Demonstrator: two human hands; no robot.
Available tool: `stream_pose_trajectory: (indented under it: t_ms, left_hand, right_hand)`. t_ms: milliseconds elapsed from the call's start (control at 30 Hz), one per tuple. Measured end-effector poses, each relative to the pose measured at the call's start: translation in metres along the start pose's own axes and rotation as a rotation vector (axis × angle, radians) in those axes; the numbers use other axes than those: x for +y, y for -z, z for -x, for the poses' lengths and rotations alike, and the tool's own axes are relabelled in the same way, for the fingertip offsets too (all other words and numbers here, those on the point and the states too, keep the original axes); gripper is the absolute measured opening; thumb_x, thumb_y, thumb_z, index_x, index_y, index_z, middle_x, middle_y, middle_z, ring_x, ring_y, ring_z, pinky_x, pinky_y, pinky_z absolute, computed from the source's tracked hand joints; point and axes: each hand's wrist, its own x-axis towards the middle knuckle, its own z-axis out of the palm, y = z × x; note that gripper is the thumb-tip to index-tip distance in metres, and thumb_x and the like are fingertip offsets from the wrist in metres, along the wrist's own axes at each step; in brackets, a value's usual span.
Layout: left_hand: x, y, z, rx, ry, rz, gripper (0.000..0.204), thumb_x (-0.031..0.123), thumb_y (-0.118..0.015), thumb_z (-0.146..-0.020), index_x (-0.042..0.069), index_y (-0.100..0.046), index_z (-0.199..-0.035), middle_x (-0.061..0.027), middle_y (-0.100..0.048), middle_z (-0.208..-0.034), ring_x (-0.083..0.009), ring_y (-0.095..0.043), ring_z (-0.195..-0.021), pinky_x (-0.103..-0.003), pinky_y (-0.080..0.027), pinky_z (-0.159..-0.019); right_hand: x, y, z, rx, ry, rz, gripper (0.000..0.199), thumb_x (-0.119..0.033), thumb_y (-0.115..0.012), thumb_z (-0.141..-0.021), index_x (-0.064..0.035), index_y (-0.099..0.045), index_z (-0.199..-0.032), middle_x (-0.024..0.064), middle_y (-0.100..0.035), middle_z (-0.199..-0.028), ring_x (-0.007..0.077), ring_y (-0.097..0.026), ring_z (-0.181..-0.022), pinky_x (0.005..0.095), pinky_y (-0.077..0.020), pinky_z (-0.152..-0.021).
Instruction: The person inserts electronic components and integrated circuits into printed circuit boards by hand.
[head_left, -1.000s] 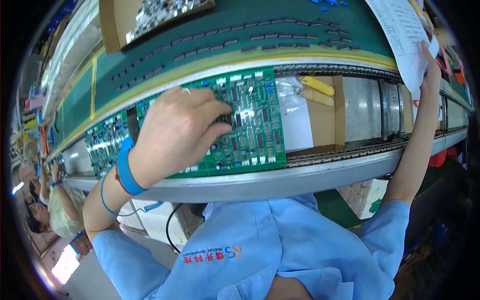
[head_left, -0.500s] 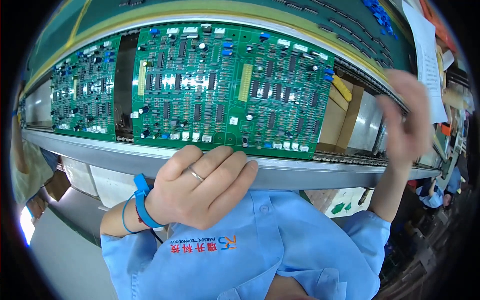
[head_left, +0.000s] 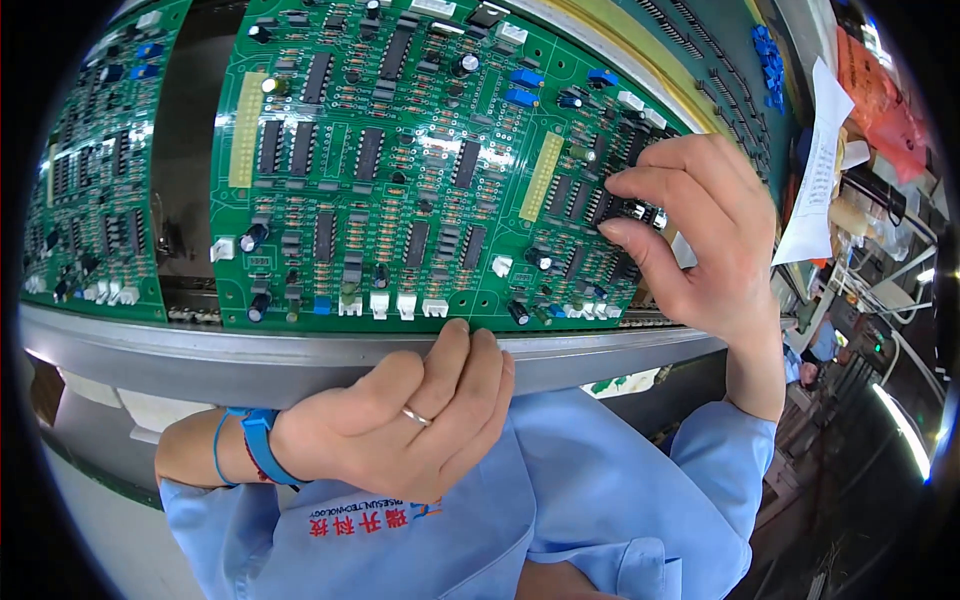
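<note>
The right hand has its thumb and forefinger pinched together on a small dark component at the right edge of the large green circuit board; what kind of part it is cannot be told. The left hand holds nothing: its fingers curl loosely, tips resting against the grey metal rail that runs along the near edge of the board. A ring shows on one finger and a blue wrist strap circles the wrist. The board lies on the line just beyond the rail, with a second green board to its left, a dark gap between them. To seat the part well, I judge the pinch should stay low and square to the board, pressing straight down so the legs do not bend. A white paper sheet hangs at the far right.
</note>
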Motion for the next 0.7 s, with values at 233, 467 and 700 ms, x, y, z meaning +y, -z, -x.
stream_pose_trajectory:
  t_ms: [233,467,700]
  left_hand:
    - [-0.006,0.0,-0.001,-0.022,-0.05,0.016,0.017,0.013,-0.061,-0.081,0.008,-0.072,-0.094,-0.006,-0.07,-0.098,-0.0167,-0.069,-0.085,-0.027,-0.032,-0.064]
    - [-0.006,-0.002,0.0,-0.015,-0.062,0.002,0.018,0.014,-0.061,-0.081,0.008,-0.072,-0.094,-0.0062,-0.071,-0.096,-0.0164,-0.069,-0.083,-0.027,-0.031,-0.064]
    - [-0.002,-0.002,-0.003,-0.009,0.012,0.035,0.013,0.012,-0.064,-0.079,0.007,-0.072,-0.088,-0.0082,-0.072,-0.092,-0.0165,-0.069,-0.081,-0.025,-0.033,-0.061]
  right_hand:
    - [-0.003,0.0,-0.004,-0.026,0.045,0.113,0.031,-0.014,-0.079,-0.064,-0.0024,-0.067,-0.09,0.0108,-0.062,-0.087,0.0283,-0.06,-0.075,0.0359,-0.0461,-0.064]
    - [-0.015,0.003,-0.006,-0.058,0.076,0.319,0.03,-0.017,-0.076,-0.065,-0.0021,-0.066,-0.089,0.0095,-0.062,-0.087,0.0271,-0.06,-0.073,0.0363,-0.048,-0.063]
    - [-0.024,0.014,-0.017,-0.278,0.034,0.34,0.028,-0.012,-0.076,-0.063,-0.0021,-0.063,-0.086,0.0088,-0.06,-0.085,0.0263,-0.06,-0.073,0.0341,-0.0495,-0.059]
